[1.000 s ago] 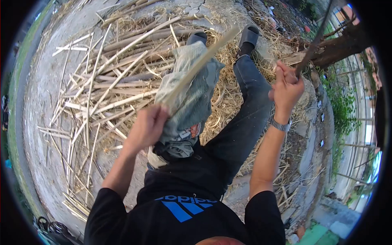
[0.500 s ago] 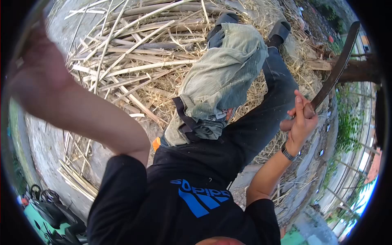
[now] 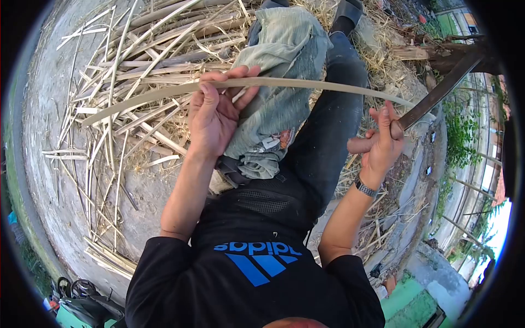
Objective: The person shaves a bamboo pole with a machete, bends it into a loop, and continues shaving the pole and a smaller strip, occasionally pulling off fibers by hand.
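Note:
My left hand [image 3: 216, 115] pinches a long, thin, slightly bowed strip [image 3: 306, 83] between thumb and fingers. The strip runs across my lap from the left toward the knife, above the cloth. My right hand [image 3: 385, 136] is wrapped round the wooden handle of a long knife [image 3: 437, 93], its dark blade pointing to the upper right. The strip's right end passes near the base of the blade; whether they touch I cannot tell. A grey-green cloth [image 3: 279, 82] covers one of my legs.
Many split strips and stalks [image 3: 158, 65] lie on the ground at the upper left, with straw shavings [image 3: 377, 54] around my feet. A wooden log [image 3: 454, 57] is at the upper right. A motorbike [image 3: 90, 306] stands at the lower left.
My left hand has come from the far left to above my lap, and the strip now shows clearly in it. My right hand, with the knife, has shifted slightly left and down.

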The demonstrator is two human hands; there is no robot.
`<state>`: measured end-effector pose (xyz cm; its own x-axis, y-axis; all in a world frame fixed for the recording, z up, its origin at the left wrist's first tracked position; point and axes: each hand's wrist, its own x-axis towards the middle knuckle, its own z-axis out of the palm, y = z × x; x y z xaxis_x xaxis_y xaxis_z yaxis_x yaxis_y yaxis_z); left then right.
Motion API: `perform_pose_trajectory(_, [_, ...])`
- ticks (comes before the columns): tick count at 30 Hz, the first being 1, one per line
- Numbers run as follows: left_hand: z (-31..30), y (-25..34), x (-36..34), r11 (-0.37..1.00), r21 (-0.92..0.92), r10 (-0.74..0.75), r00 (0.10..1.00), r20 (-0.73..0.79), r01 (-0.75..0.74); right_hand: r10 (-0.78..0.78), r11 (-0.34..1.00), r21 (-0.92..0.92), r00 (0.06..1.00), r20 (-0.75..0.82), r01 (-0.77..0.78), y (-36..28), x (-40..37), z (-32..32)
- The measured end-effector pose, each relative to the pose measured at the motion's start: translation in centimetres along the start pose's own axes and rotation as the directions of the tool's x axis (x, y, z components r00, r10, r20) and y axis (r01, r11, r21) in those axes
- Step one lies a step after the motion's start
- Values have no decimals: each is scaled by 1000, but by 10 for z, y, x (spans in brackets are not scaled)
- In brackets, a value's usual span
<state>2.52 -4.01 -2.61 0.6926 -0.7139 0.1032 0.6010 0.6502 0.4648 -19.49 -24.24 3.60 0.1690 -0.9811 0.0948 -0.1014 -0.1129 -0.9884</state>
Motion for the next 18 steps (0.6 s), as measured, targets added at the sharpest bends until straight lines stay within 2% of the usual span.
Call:
perform_pose_trajectory(2, [-4,9,7,991,123,-59,997,50,53,67,989,142,989,-129,-48,6,2,7])
perform_pose_trajectory(4, [-9,20,10,981,177,-84,996,20,79,124,984,149,980,-157,-101,23,12,-2])
perform_pose_trajectory(6, [-15,34,15,873,475,-103,994,-45,112,176,977,155,966,-188,-148,38,22,-20])
perform_pose_trajectory(8, [-9,39,17,868,489,-54,995,-86,89,259,933,298,952,-163,-203,47,28,-42])
perform_pose_trajectory(9, [-9,44,17,842,535,-22,996,-92,68,268,927,330,933,-242,-180,59,29,-52])
perform_pose_trajectory(12, [-13,44,16,798,602,40,994,-99,28,326,901,388,894,-307,-195,108,34,-92])
perform_pose_trajectory(14, [-16,44,15,793,609,52,997,-56,-7,360,904,360,866,-347,-231,136,31,-116])
perform_pose_trajectory(16, [-13,48,14,772,636,39,998,-49,2,513,859,250,749,-421,-448,153,21,-134])
perform_pose_trajectory(17, [-10,51,13,751,660,25,999,-47,12,515,849,63,792,-329,-525,194,26,-179])
perform_pose_trajectory(18, [-7,55,13,699,714,15,998,-61,33,388,847,-173,807,-446,-503,192,20,-178])
